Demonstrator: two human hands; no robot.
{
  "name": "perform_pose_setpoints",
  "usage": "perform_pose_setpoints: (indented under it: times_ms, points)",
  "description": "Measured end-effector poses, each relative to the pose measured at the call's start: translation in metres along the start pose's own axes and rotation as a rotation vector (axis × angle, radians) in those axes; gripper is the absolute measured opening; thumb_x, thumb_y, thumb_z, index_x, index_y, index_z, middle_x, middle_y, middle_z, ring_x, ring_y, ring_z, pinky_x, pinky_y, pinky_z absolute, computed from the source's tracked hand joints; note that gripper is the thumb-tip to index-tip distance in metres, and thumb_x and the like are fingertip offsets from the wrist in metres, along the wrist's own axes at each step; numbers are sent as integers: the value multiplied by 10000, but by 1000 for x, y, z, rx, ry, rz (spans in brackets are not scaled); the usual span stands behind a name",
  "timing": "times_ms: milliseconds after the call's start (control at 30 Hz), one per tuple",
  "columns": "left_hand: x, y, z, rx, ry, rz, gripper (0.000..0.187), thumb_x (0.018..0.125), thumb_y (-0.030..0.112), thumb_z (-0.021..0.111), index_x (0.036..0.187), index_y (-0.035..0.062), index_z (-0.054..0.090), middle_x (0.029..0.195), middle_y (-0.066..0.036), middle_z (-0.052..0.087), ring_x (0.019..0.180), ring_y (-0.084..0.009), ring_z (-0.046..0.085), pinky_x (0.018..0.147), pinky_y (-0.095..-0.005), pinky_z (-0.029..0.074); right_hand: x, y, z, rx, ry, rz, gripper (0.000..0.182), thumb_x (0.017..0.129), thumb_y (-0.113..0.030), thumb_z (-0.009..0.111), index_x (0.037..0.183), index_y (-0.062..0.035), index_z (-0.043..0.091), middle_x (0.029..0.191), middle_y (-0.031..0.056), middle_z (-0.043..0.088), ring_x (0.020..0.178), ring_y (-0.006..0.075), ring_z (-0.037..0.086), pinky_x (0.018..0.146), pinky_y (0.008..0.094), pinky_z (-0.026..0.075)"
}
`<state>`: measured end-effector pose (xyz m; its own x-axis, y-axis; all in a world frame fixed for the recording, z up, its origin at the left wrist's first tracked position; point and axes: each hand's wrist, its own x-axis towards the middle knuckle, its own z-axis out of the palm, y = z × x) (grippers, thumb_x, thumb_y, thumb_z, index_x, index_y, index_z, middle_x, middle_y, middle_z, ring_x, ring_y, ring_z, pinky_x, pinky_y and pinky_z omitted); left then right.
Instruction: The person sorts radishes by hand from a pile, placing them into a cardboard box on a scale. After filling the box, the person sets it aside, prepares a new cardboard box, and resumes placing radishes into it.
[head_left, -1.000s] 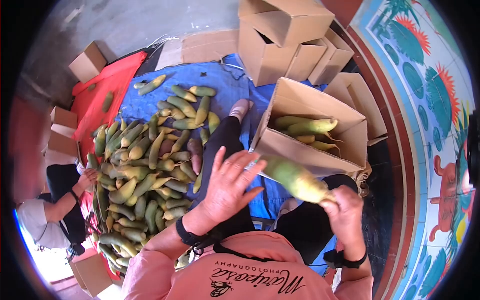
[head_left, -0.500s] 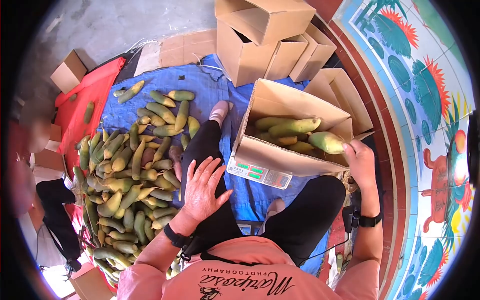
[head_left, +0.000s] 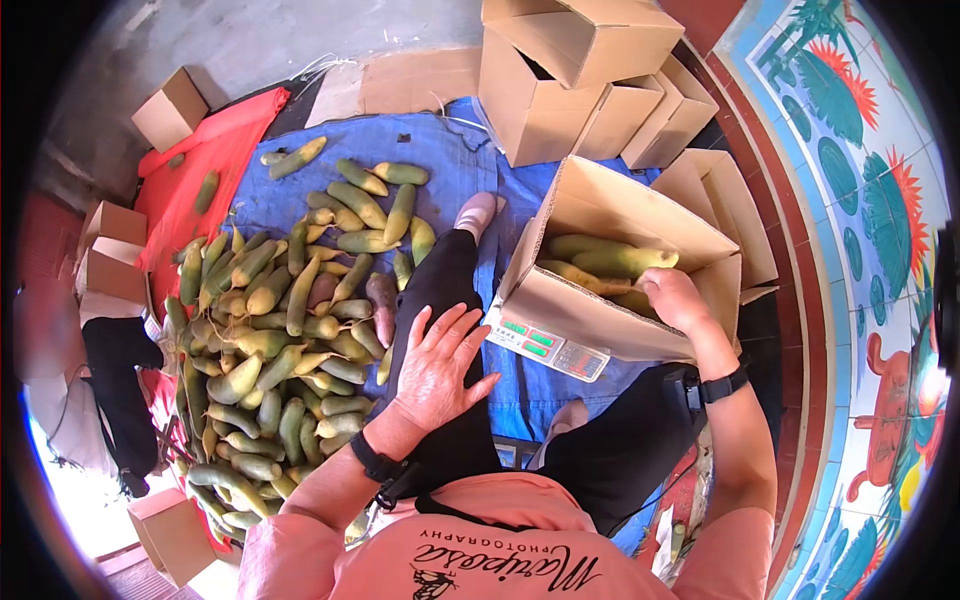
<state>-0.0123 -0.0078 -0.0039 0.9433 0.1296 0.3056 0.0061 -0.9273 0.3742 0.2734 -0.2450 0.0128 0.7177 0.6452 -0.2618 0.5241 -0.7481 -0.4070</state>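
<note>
Fruit pile (head_left: 285,330) left of the leg (head_left: 440,300), open box (head_left: 625,265) on scale (head_left: 545,345) at right.

Bright daylight — fisheye warp, dark vignetted, blurred edges.

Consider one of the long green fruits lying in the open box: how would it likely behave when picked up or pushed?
The green fruits look firm and elongated, so probably stiff. The rounded sides suggest rolling if pushed. The right hand reaches into the box among them; smooth skin may slip slightly.

pink printed shirt (head_left: 500,555) | black trousers (head_left: 445,300) | black wristbands (head_left: 372,462)
</note>
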Motion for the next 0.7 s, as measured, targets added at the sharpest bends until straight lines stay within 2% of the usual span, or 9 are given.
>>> perform_pose_setpoints:
  times_ms: [33,67,233,300,367,433,500,633,700]
  points:
    - [0,-1,0,-1,-2,-8,551,759,401,696,1177,66,568,1290,-107,527,1267,-294,435,1099,-519,223,0,8,5,-100,2,-53,162,872,-118,510,897,-39,650,870,185,660,848,362,625,773,427,491]
    - [0,-2,1,-10,11,0,545,760,404,692,1168,62,573,1283,-107,533,1266,-293,437,1100,-519,223,-6,-4,-5,-28,-32,35,165,859,-104,511,890,-49,664,883,181,665,889,354,634,801,436,494]
    - [-2,-4,2,-17,32,13,532,759,404,685,1148,55,585,1264,-110,547,1266,-290,437,1102,-517,219,-44,-3,-19,87,173,101,149,896,-131,525,936,-70,655,697,132,629,631,237,625,632,374,486]
    - [-3,-5,2,-19,34,3,531,753,388,692,1154,58,583,1268,-107,545,1278,-283,427,1109,-516,211,-65,-9,-25,50,224,106,146,914,-118,519,966,-71,647,661,115,600,599,215,595,605,348,472]
    - [-5,-6,3,-21,36,-2,525,755,382,692,1157,61,583,1272,-102,542,1283,-278,423,1113,-513,207,-93,-12,-25,78,466,12,144,923,-95,518,997,-60,637,663,103,580,586,179,560,581,315,457]
    - [-6,-6,3,-20,32,-10,521,757,378,691,1159,63,582,1273,-95,541,1285,-272,420,1117,-509,204,-118,-15,-21,116,499,46,141,933,-78,518,1017,-34,623,713,106,589,604,159,545,583,290,447]
    - [-6,-7,4,-9,37,-10,517,760,371,689,1161,63,581,1270,-89,542,1285,-267,418,1118,-504,204,-140,-12,-13,25,717,-80,138,935,-59,518,1014,-9,620,780,115,609,647,146,555,620,290,461]
    - [-9,-7,3,5,40,-1,493,768,349,683,1158,64,584,1264,-86,544,1282,-264,419,1118,-501,206,-173,18,20,56,777,-24,114,925,-34,528,983,8,616,860,124,643,754,186,622,730,287,496]
    - [-10,-7,4,4,42,-2,483,769,337,683,1155,65,586,1259,-83,548,1279,-262,423,1117,-498,209,-182,33,41,-17,755,-21,101,910,-43,553,972,0,620,885,145,658,801,272,650,753,330,508]
